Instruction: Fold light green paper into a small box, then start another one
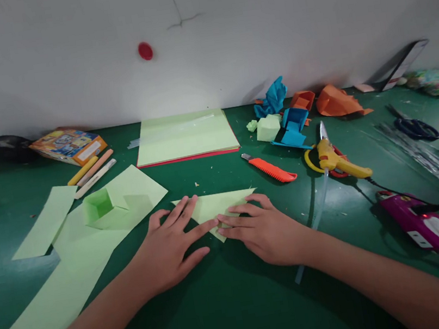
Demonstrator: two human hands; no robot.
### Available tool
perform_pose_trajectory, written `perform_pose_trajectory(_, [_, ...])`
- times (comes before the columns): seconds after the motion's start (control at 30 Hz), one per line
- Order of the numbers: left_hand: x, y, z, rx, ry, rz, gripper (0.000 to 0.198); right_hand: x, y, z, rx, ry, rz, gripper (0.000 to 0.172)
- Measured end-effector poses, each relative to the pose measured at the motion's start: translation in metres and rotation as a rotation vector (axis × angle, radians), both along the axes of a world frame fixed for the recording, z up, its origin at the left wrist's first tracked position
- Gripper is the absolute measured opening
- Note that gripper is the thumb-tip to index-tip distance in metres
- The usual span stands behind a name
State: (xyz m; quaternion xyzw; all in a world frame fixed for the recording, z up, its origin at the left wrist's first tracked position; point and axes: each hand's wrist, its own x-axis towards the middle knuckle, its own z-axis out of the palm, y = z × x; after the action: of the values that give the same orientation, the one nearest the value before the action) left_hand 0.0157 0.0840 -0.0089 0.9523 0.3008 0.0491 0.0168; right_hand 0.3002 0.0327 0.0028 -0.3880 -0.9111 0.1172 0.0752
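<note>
A light green sheet of paper (213, 205), folded into a triangle, lies on the green table with its long edge away from me and its point toward me. My left hand (174, 248) rests on its left part, fingers spread and pressing flat. On the right part lies my right hand (260, 230), palm down with fingers stretched out. The fingertips of both hands meet near the middle of the paper. Beyond the hands is an orange utility knife (272, 169). To the left, a folded green paper box (104, 206) sits on loose green paper pieces (75, 279).
A stack of green sheets (184, 136) lies against the wall. At right are a yellow glue gun (331, 156), crumpled blue paper (273, 97), orange paper (337, 100), dark scissors (414, 127) and a purple power strip (430, 221) with cables. Markers (95, 177) and a colourful box (70, 145) lie left.
</note>
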Motion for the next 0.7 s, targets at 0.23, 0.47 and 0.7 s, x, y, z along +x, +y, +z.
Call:
perform_pose_trajectory(0.23, [0.0006,-0.0030,-0.0046,0.048,0.029,0.179,0.059,0.0006,0.0005,-0.0007,-0.017,0.005,-0.005,0.043])
perform_pose_trajectory(0.47, [0.0012,-0.0051,0.0006,0.191,0.044,0.355,0.067,0.0009,0.0010,-0.0020,-0.038,0.026,-0.004,0.044])
perform_pose_trajectory(0.7, [-0.0001,-0.0030,0.0025,0.236,0.010,0.324,0.062,0.0005,0.0010,-0.0006,-0.055,0.043,-0.010,0.043])
